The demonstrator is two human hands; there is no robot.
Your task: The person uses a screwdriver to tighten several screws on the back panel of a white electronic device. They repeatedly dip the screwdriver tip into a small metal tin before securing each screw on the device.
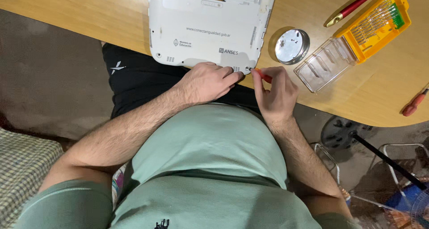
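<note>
Down at the left, a checked cushion (20,166) is showing beside the person's left arm, which is reaching across dark shorts (134,84) toward the wooden table (80,19). Lying on that table, bottom side up, is a small white laptop (208,25), its near edge hanging slightly over the table's near rim. The left hand (206,82) is resting palm down against the laptop's near edge, fingers curled loosely together and holding nothing, the fingertips pressing at the casing close to its near right corner. Just to the right, the right hand (277,95) is pinching a small red-handled screwdriver (262,75) between thumb and fingertips, the fingers narrowed around the handle; the tip is meeting the laptop's near right corner, though whether it is sitting in a screw I cannot tell. The two hands are lying just beside each other, nearly touching at that corner.

Further right and a little farther off, a round metal dish (292,46) is sitting on the table, well clear of the laptop. Beside it, a clear plastic lid (325,64) is lying open, hinged to a yellow case of screwdriver bits (374,24) with a green block at its far end. A larger red-handled tool (353,6) is lying beyond the case at the far edge, and another small orange screwdriver (414,104) is resting near the table's right rim. Below the table at the right, a dark metal stand (384,155) is standing on the floor
</note>
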